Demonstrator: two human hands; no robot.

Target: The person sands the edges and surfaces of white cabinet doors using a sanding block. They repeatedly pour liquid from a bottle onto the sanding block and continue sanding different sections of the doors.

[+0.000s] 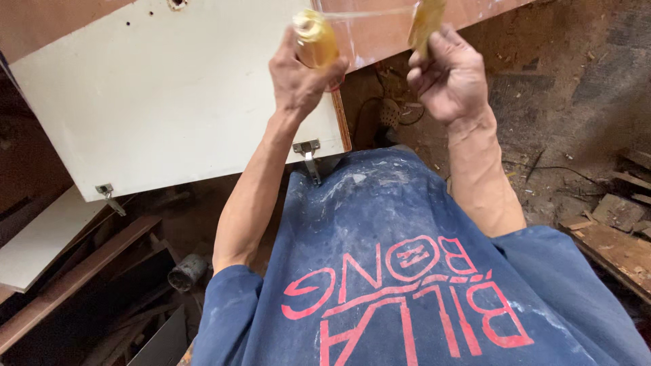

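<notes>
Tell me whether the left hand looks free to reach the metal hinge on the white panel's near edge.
Probably not: the left hand grips a yellowish tape roll. The metal hinge lies unobstructed just below its wrist.

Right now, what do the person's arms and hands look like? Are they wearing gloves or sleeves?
No gloves: the left hand and the right hand are bare, with no rings, watch or bands in view. Both forearms are bare too. Short blue sleeves end near the elbows. They belong to a blue T-shirt with red print, dusted with pale powder.
</notes>
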